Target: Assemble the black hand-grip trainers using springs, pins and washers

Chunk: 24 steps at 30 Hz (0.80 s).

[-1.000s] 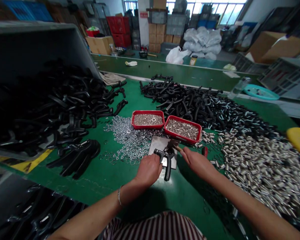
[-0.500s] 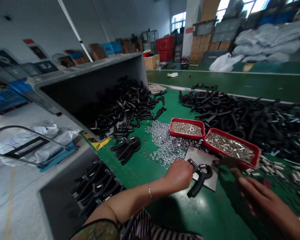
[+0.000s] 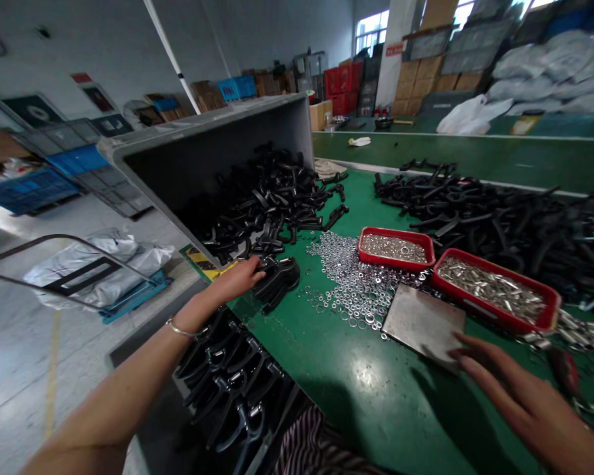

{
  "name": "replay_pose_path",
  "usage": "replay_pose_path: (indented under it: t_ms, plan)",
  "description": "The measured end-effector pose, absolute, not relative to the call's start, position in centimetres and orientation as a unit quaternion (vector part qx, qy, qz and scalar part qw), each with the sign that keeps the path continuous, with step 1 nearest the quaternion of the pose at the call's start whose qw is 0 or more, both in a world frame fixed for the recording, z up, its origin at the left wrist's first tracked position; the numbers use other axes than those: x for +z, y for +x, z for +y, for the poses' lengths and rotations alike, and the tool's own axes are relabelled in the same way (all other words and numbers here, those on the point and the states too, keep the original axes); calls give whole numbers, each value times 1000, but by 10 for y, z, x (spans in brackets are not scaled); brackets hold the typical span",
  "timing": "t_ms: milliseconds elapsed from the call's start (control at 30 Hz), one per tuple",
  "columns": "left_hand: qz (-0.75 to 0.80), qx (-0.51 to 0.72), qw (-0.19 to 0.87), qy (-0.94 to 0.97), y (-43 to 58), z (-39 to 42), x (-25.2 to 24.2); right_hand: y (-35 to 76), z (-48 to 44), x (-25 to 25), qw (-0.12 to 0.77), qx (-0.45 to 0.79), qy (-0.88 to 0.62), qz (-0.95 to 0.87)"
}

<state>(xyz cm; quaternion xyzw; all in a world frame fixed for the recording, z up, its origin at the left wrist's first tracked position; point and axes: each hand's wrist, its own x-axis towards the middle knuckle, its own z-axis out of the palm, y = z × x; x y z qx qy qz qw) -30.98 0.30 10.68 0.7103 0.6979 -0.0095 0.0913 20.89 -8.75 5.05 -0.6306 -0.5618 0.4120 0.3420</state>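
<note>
My left hand, a bracelet at its wrist, is at the small row of black handle parts near the table's left edge. Its fingers are bent at the row's near end, and what they grip is too small to make out. My right hand has its fingers apart, with nothing in them, over the near right corner of the steel plate. The plate's top is bare. Loose metal rings lie beside it, and a red-handled tool is close to my right hand.
Behind the plate stand two red trays of small metal parts. A tipped grey bin spills black parts at the left. Another black pile covers the back right. Below the left edge is a crate of black assemblies.
My left hand has moved left from the plate to the row of handles. The black part is gone from the plate. My right hand has let go of the hammer. The view has shifted left.
</note>
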Motion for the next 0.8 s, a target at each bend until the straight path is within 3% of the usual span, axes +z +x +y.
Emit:
replay_pose_path:
  t_ms: [100, 167, 400, 500, 633, 800]
  plan:
    - [695, 0, 127, 708, -314, 13, 100, 83, -72, 63, 314, 652, -453, -521]
    - [684, -3, 192, 704, -318, 23, 103, 9, -57, 55, 334, 726, -373, -471]
    - [605, -70, 532, 587, -331, 57, 108, -104, 1, 10, 401, 749, -391, -353]
    - [576, -69, 613, 537, -328, 63, 101, -120, 11, 4, 418, 747, -401, -326]
    - [622, -22, 551, 556, -322, 50, 91, -132, 12, 5, 443, 751, -392, -291]
    - [641, 164, 372, 652, -325, -15, 65, -130, 7, 22, 453, 705, -403, -368]
